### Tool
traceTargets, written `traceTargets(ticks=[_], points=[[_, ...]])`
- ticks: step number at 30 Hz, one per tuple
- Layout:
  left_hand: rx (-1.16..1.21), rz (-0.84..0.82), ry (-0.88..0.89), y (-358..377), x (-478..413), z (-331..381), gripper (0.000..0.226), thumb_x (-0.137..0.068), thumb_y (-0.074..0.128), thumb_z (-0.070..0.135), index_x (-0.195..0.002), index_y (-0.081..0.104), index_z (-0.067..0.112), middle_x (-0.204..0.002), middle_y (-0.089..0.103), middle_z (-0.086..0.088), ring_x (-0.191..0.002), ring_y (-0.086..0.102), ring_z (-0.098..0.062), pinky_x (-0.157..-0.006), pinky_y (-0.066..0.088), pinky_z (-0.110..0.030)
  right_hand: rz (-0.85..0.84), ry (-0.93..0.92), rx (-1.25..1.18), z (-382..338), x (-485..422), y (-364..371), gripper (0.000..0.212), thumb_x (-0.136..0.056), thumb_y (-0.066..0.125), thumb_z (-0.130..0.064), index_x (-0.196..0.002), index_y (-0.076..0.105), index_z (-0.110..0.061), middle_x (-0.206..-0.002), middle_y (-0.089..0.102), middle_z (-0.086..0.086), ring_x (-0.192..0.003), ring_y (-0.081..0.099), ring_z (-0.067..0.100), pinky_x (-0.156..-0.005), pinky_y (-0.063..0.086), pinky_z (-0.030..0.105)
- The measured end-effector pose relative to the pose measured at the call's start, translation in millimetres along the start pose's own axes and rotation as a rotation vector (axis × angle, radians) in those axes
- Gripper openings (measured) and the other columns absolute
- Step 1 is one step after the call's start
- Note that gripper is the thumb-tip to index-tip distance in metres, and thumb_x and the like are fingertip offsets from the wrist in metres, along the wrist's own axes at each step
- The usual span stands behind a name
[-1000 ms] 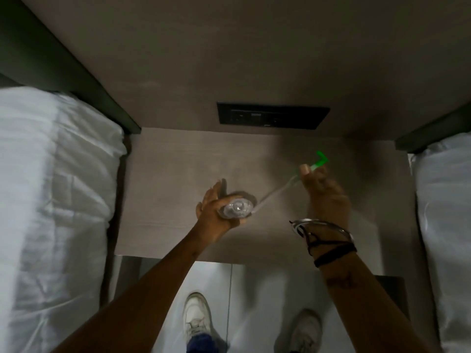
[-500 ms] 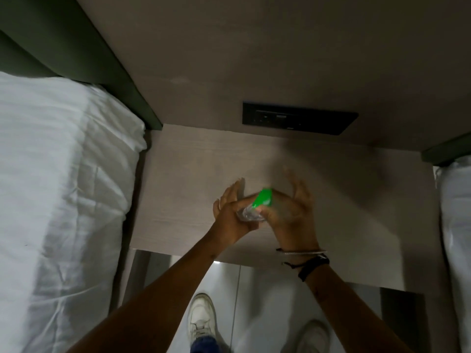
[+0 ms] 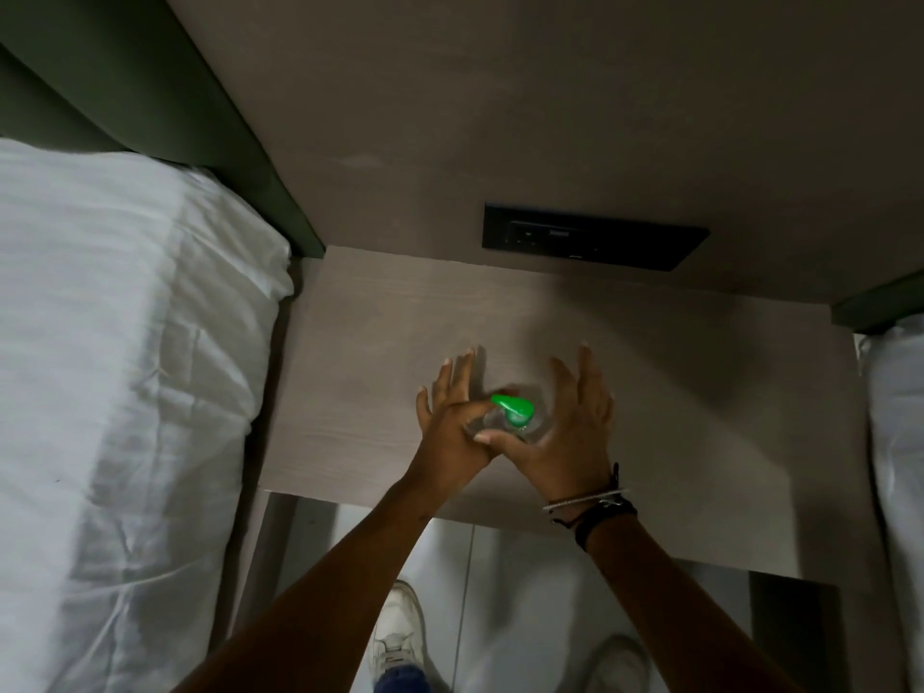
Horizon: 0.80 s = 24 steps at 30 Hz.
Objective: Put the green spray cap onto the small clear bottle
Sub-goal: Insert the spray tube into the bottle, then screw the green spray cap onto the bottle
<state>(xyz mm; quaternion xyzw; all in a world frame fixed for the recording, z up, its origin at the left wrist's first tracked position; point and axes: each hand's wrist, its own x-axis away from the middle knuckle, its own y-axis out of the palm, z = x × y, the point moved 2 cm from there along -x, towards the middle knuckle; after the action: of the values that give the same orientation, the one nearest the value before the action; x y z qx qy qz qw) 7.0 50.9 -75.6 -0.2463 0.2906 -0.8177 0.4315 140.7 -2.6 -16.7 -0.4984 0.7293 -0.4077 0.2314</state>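
The small clear bottle (image 3: pixel 536 428) stands upright on the wooden bedside table (image 3: pixel 370 362), near its middle. The green spray cap (image 3: pixel 515 408) sits on top of the bottle, its nozzle pointing left. My left hand (image 3: pixel 450 427) is just left of the bottle and my right hand (image 3: pixel 575 422) just right of it. Both have their fingers straight and spread, pointing away from me. The two thumbs meet in front of the bottle and hide its near side. Neither hand's fingers wrap around the bottle.
A black socket panel (image 3: pixel 590 240) is set in the wall behind the table. A bed with white sheets (image 3: pixel 125 367) borders the table on the left, and another white bed (image 3: pixel 900 442) on the right. My white shoes (image 3: pixel 400 637) show on the floor below.
My right hand brought the green cap from the right onto the bottle held by my left hand. Both hands then spread their fingers, and the capped bottle now stands on the table.
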Motion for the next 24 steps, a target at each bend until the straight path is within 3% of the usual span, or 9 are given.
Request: traceTargets(ticks=[2, 4, 6, 9, 13, 17, 19, 21, 24], points=[[0.003, 0.007, -0.017, 0, -3, -1, 0.037, -0.068, 0.077, 0.044, -0.101, 0.069, 0.031, -0.158, 0.009, 0.007, -0.144, -0.007, -0.014, -0.113, -0.008, -0.048, -0.032, -0.09, -0.08, 4, -2, -1, 0.065, -0.063, 0.079, -0.048, -0.12, 0.056, -0.025, -0.153, 0.027, 0.011, -0.141, 0.021, 0.032, -0.108, 0.025, 0.065], [-0.004, 0.006, -0.019, 0, -5, -2, 0.041, -0.066, 0.078, 0.047, -0.103, 0.068, 0.034, -0.154, 0.006, 0.014, -0.144, -0.006, -0.014, -0.112, -0.008, -0.046, -0.012, -0.106, -0.072, 5, -4, -1, 0.04, -0.063, 0.081, -0.038, -0.099, 0.067, -0.026, -0.147, 0.04, 0.005, -0.139, 0.025, 0.028, -0.104, 0.029, 0.062], [-0.037, 0.006, 0.013, 1, -4, -4, 0.047, -0.069, 0.075, 0.048, -0.114, 0.061, 0.042, -0.154, 0.003, 0.014, -0.145, -0.007, -0.017, -0.112, -0.008, -0.048, 0.038, -0.053, -0.068, 3, -7, 2, 0.05, -0.053, 0.085, -0.046, -0.091, 0.065, -0.021, -0.141, 0.046, 0.006, -0.136, 0.03, 0.028, -0.104, 0.03, 0.061], [-0.023, -0.007, 0.041, 1, -3, -8, 0.058, -0.072, 0.071, 0.045, -0.123, 0.045, 0.057, -0.157, 0.002, 0.012, -0.146, -0.009, -0.018, -0.112, -0.011, -0.048, -0.011, -0.014, -0.092, 3, -6, 5, 0.084, -0.048, 0.075, -0.067, -0.117, 0.052, -0.024, -0.151, 0.029, 0.011, -0.141, 0.02, 0.03, -0.112, 0.022, 0.059], [-0.003, -0.002, 0.027, 2, -5, -5, 0.063, -0.069, 0.069, 0.053, -0.116, 0.031, 0.07, -0.154, 0.001, 0.015, -0.145, -0.008, -0.017, -0.112, -0.01, -0.047, 0.038, -0.106, -0.177, 6, -7, 3, 0.043, -0.058, 0.081, -0.043, -0.09, 0.064, -0.021, -0.14, 0.047, 0.009, -0.136, 0.03, 0.032, -0.103, 0.031, 0.063], [-0.032, 0.009, 0.041, 4, -4, -10, 0.06, -0.07, 0.066, 0.052, -0.119, 0.036, 0.066, -0.154, -0.001, 0.017, -0.146, -0.009, -0.016, -0.112, -0.011, -0.044, 0.008, -0.025, -0.137, 3, -11, 10, 0.079, -0.045, 0.084, -0.058, -0.107, 0.055, -0.018, -0.142, 0.04, 0.012, -0.133, 0.033, 0.032, -0.107, 0.033, 0.058], [0.018, 0.008, 0.03, 6, -4, -11, 0.062, -0.067, 0.065, 0.053, -0.122, 0.038, 0.063, -0.154, 0.0, 0.018, -0.145, -0.01, -0.014, -0.111, -0.013, -0.041, -0.044, -0.046, -0.246, 5, -10, 11, 0.069, -0.055, 0.084, -0.049, -0.113, 0.057, -0.024, -0.15, 0.03, 0.006, -0.139, 0.022, 0.027, -0.11, 0.027, 0.059], [0.058, 0.027, 0.023, 5, -4, -9, 0.062, -0.065, 0.066, 0.054, -0.122, 0.043, 0.058, -0.153, 0.004, 0.018, -0.145, -0.007, -0.014, -0.111, -0.012, -0.041, 0.017, -0.11, -0.301, 8, -7, 10, 0.048, -0.06, 0.084, -0.033, -0.101, 0.06, -0.023, -0.141, 0.035, -0.004, -0.136, 0.024, 0.025, -0.105, 0.029, 0.065], [0.026, 0.031, 0.031, 4, -5, -9, 0.059, -0.067, 0.074, 0.045, -0.116, 0.045, 0.06, -0.154, 0.009, 0.013, -0.146, -0.002, -0.02, -0.113, -0.006, -0.049, 0.108, -0.034, -0.269, -1, -9, 8, 0.065, -0.046, 0.09, -0.039, -0.095, 0.049, -0.028, -0.129, 0.048, -0.002, -0.126, 0.042, 0.028, -0.099, 0.038, 0.06]])
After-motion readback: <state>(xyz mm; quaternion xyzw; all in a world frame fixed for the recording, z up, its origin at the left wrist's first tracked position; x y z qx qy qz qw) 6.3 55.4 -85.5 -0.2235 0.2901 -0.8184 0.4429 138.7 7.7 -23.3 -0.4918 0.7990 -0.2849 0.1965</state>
